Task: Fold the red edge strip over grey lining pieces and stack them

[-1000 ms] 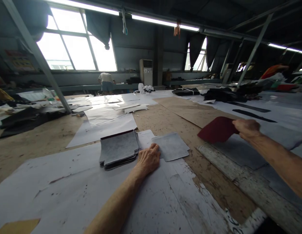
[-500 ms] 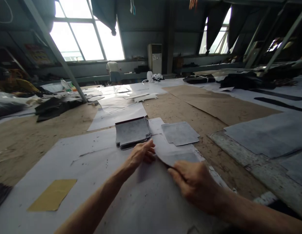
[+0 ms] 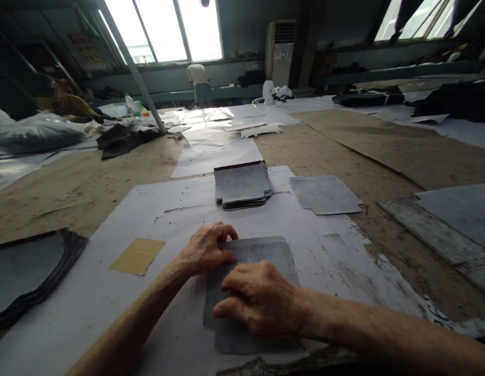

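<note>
A grey fabric piece (image 3: pixel 261 253) with notched corners lies flat on the white paper before me. At its far left corner is my left hand (image 3: pixel 209 248), its thumb on the piece and its bent fingers around the edge. My right hand (image 3: pixel 261 300) is over the middle of the same piece, thumb and index finger apart, with nothing visible between them. Whether its palm presses on the fabric is hidden. Beyond my hands sits a stack of similar grey pieces (image 3: pixel 242 183). To the right of that stack lies a single grey piece (image 3: pixel 324 194).
White paper (image 3: pixel 179 209) covers the brown tabletop here. A tan card (image 3: pixel 138 256) lies left of my left arm, and a dark-edged stack (image 3: pixel 26 271) stands farther left. Larger grey sheets (image 3: pixel 461 209) lie at right. Two other people are in the background.
The grey piece, held up at its edge by my right hand before, now lies flat nearer me. My left hand has moved onto its corner and my right hand has loosened. The view has shifted.
</note>
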Motion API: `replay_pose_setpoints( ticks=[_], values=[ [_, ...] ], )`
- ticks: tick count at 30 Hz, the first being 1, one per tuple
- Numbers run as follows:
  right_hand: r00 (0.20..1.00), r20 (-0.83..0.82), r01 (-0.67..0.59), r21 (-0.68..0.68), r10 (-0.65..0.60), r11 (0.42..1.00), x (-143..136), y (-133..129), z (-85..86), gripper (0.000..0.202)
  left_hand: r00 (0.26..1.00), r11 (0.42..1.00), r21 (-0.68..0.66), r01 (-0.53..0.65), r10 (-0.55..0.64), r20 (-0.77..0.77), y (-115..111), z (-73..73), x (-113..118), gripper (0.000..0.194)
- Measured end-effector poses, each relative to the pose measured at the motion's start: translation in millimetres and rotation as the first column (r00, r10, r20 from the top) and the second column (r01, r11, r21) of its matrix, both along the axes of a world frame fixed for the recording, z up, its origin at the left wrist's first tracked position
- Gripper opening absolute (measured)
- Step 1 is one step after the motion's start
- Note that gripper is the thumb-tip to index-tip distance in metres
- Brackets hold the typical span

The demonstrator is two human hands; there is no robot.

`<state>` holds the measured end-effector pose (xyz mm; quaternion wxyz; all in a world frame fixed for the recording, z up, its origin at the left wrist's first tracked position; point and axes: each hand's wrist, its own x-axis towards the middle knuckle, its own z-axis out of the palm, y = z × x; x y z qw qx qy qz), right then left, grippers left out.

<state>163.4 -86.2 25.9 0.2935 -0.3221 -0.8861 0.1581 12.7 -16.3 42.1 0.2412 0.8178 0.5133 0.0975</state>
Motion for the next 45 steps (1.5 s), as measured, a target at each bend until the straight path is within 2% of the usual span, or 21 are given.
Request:
replay_pose_setpoints(
  ticks=[2,3,4,6,10,14,17,20,24,26,30,32,36,41,45],
  values=[
    [0.988,0.013,0.155,0.08,-0.157,0.985,23.4,12.1,2.8,0.012,0.998,0.999,0.045,0.021,-0.024,0.064,0.0,-5.6,-3.2,0.023],
    [0.97,0.05,0.229,0.143,-0.239,0.963,35.3,18.6,3.8,0.013,0.994,0.997,0.068,0.037,-0.044,0.099,0.5,-8.5,-5.0,0.023],
    [0.949,0.105,0.273,0.196,-0.297,0.942,46.2,24.8,4.4,0.018,0.989,0.994,0.089,0.058,-0.07,0.13,1.2,-11.2,-6.6,0.023],
    [0.913,0.228,0.286,0.233,-0.338,0.93,62.4,34.6,4.3,0.026,0.977,0.987,0.127,0.1,-0.122,0.177,3.2,-14.9,-9.0,0.024],
    [0.891,0.335,0.264,0.17,-0.307,0.95,70.8,41.9,1.1,0.024,0.959,0.974,0.104,0.199,-0.216,0.185,8.3,-12.6,-8.1,0.034],
    [0.9,0.283,0.304,0.139,-0.332,0.942,67.0,43.1,-2.5,0.025,0.956,0.963,0.099,0.251,-0.263,0.132,11.4,-8.1,-2.0,0.034],
    [0.916,0.214,0.315,0.143,-0.34,0.938,66.9,43.0,-5.0,0.023,0.942,0.938,0.2,0.282,-0.31,0.126,11.6,-12.8,1.9,0.026],
    [0.922,0.183,0.297,0.233,-0.341,0.926,68.1,39.5,-6.3,0.015,0.923,0.882,0.359,0.305,-0.367,0.116,11.2,-21.5,3.1,0.021],
    [0.92,0.174,0.259,0.404,-0.352,0.877,68.7,32.3,-6.9,0.011,0.9,0.794,0.506,0.338,-0.43,0.074,11.4,-28.5,2.0,0.031],
    [0.922,0.168,0.248,0.432,-0.348,0.867,69.0,30.3,-7.3,0.015,0.883,0.759,0.541,0.363,-0.466,0.062,11.9,-29.3,1.4,0.028],
    [0.917,0.204,0.227,0.437,-0.342,0.87,70.5,29.5,-8.3,0.017,0.861,0.654,0.633,0.414,-0.508,-0.039,13.6,-29.8,0.3,0.025],
    [0.913,0.25,0.182,0.462,-0.324,0.868,71.2,28.9,-9.1,0.022,0.858,0.624,0.649,0.435,-0.507,-0.088,14.5,-30.9,-0.9,0.028],
    [0.91,0.299,0.097,0.516,-0.286,0.851,72.0,26.3,-10.7,0.025,0.828,0.613,0.623,0.485,-0.551,-0.103,15.5,-31.5,-3.9,0.033],
    [0.908,0.333,0.056,0.502,-0.253,0.863,72.1,25.0,-9.6,0.023,0.792,0.607,0.566,0.559,-0.593,-0.145,14.1,-26.8,-4.1,0.038],
    [0.901,0.351,0.049,0.501,-0.255,0.864,72.3,25.3,-8.9,0.023,0.78,0.59,0.55,0.592,-0.59,-0.208,11.1,-23.4,-1.9,0.035]
  ],
)
